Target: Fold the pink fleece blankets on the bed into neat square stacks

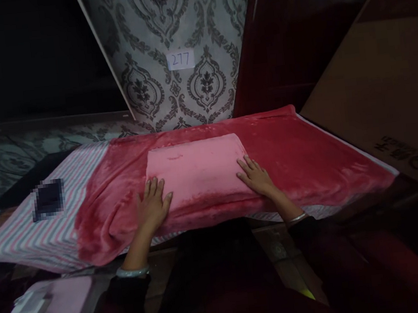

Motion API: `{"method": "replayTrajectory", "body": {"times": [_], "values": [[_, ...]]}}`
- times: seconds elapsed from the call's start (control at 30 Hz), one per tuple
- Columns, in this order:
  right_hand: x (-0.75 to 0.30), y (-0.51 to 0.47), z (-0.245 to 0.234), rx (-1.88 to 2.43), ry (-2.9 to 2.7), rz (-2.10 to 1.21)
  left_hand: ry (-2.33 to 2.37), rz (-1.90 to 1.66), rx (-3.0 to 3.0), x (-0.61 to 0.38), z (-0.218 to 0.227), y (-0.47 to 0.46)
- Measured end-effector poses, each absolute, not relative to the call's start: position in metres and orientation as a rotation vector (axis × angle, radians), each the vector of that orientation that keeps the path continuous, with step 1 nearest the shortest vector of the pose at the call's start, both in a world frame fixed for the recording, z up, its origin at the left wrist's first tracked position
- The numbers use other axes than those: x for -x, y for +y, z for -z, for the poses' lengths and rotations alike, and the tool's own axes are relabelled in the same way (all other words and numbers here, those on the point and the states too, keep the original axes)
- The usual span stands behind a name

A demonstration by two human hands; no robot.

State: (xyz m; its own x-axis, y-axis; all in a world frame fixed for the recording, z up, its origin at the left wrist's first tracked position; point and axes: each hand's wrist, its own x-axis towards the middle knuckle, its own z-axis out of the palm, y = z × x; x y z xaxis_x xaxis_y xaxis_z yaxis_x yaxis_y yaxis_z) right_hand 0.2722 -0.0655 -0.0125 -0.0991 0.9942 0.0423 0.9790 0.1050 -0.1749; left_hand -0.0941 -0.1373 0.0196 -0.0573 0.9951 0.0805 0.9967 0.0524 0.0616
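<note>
Resting palm down with the left hand (152,205), with fingers spread apart, on the near left corner of a folded pink cloth (199,170). Touching the right edge of the same cloth with the right hand (256,177), likewise palm down and with fingers apart. Reaching in from dark sleeves (129,299), with a pale bracelet (132,272) around the left wrist and a thinner shiny bangle (297,218) around the right. Lying flat between both hands, with a rounded fold along the near side, on top of a red blanket (294,152). Rumpled at the blanket's left end, leaving in sight beyond it a striped sheet (79,165). Bearing on that sheet a dark, pixelated object (49,199), too blurred to name. Backed by patterned wallpaper (205,92) with a paper label (181,59) reading 277. Flanked at upper left by a large dark screen (27,61), at right by a dark red panel (275,45) and a cardboard box (380,83).
</note>
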Motion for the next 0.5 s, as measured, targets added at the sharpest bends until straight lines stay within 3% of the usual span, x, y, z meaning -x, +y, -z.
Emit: {"method": "replayTrajectory", "body": {"times": [0.13,0.23,0.37,0.5], "values": [[-0.263,-0.063,-0.007,1.978,-2.240,-0.081,-2.192,0.332,2.056,0.081,-0.022,-0.145],[-0.233,-0.064,-0.022,1.613,-2.415,-0.020,-1.897,0.496,2.192,0.055,-0.010,-0.153],[-0.182,-0.060,-0.024,1.088,-2.813,-0.262,-1.504,0.570,2.417,0.020,0.025,-0.162],[-0.166,-0.034,-0.020,0.971,-2.970,-0.338,-1.459,0.674,2.340,0.011,0.053,-0.166]]}}
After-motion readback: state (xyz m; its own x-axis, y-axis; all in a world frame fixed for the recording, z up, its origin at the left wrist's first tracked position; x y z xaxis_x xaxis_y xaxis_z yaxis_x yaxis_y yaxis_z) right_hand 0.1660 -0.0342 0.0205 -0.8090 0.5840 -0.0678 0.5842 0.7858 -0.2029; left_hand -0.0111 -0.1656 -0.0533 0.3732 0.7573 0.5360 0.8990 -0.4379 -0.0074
